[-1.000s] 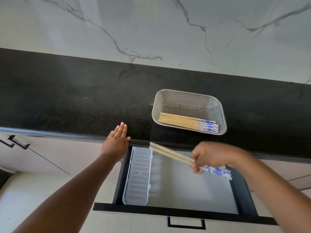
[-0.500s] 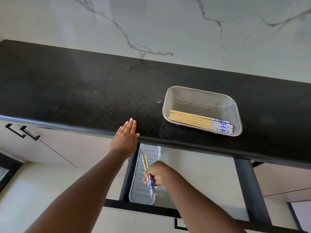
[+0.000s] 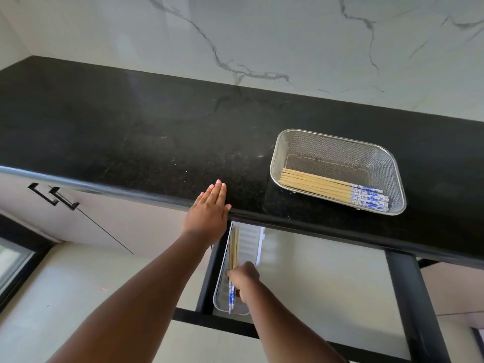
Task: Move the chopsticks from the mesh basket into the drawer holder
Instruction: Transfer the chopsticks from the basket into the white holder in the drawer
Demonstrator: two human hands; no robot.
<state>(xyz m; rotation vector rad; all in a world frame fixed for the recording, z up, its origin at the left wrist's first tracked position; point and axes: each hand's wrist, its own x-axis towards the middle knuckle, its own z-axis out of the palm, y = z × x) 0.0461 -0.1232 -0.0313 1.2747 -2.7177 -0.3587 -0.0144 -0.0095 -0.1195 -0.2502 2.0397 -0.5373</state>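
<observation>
A steel mesh basket [image 3: 290,142] stands on the black counter at the right, with several wooden chopsticks [image 3: 317,185] with blue-and-white ends lying along its near side. Below the counter edge a drawer [image 3: 403,289] is pulled out. At its left side lies a clear ribbed holder [image 3: 250,239]. My right hand [image 3: 243,277] is down in the holder, fingers closed on a pair of chopsticks [image 3: 234,248] that lie lengthwise along the holder's left part. My left hand [image 3: 209,213] rests flat on the counter's front edge, fingers together, holding nothing.
The black counter [image 3: 131,132] runs under a white marble wall. Cream cabinet doors with black handles [image 3: 56,197] sit to the left below the counter. The drawer's pale floor [image 3: 322,279] to the right of the holder is bare.
My right hand carried the pair from above the drawer down into the holder, and the pair now lies lower and flatter along it. My left hand stayed on the counter edge.
</observation>
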